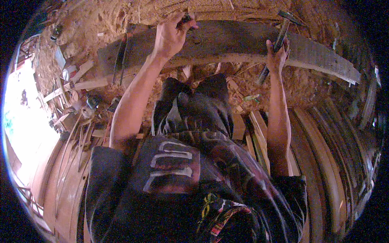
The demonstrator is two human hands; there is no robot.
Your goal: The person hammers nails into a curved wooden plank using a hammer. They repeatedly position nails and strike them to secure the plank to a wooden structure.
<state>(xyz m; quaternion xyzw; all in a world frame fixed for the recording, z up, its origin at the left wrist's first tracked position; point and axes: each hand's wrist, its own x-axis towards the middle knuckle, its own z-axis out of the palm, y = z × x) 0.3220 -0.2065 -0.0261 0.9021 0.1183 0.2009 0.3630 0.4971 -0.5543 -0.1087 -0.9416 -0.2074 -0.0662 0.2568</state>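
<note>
A long grey weathered wooden plank [231, 42] lies across the top of the view on sawdust-covered ground. My left hand [172, 36] rests on its upper edge, fingers pinched on a small dark object I cannot identify. My right hand [276, 54] grips the dark handle of a hammer [281, 34], its metal head raised above the plank's far edge. My torso in a dark printed shirt and my legs fill the lower middle of the view.
Wood offcuts and scraps [75, 85] are scattered at the left. Several curved wooden slats [324, 154] are stacked at the right, and pale short boards [257, 133] lie by my right leg. Bright daylight comes in at the far left.
</note>
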